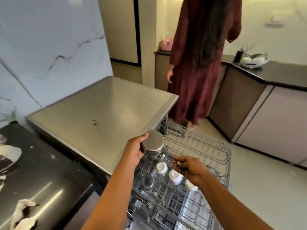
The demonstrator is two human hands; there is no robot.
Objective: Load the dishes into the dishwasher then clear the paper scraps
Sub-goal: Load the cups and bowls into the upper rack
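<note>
While the left hand [132, 151] closes its grip round an upturned steel cup [153, 143], fingers curled about its side and its flat bottom facing up, the right hand [191, 169] pinches a thin metal wire [167, 159] between thumb and fingertips over the pulled-out dishwasher rack [209, 146]. The steel cup hangs just above the rack's left side, with three white cups [162, 167] standing upside down in the rack below the right hand. Torn paper scraps [25, 211] lie on the dark worktop [49, 176] to the left, well apart from both hands.
</note>
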